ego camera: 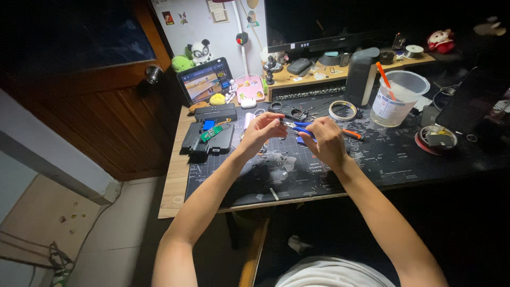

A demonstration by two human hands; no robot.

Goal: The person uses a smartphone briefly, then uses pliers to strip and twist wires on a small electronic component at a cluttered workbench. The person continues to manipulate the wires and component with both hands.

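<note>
over the dark map-printed mat (329, 175) on the desk (172, 186), the right hand (325, 139) is clenched around the blue handles of a small pair of pliers (297, 127), whose tip points toward the left hand (264, 129). the left hand's fingers are pinched together just at that tip, though what they grip is too small to tell. a roll of tape (342, 110) and a clear plastic tub (398, 98) with an orange stick lie beyond the hands, and a black case with a green circuit board (211, 134) sits to the left.

Both forearms bare, no sleeves, watch or rings visible; white garment (332, 273) shows at bottom edge, below the surface (175, 175).
</note>
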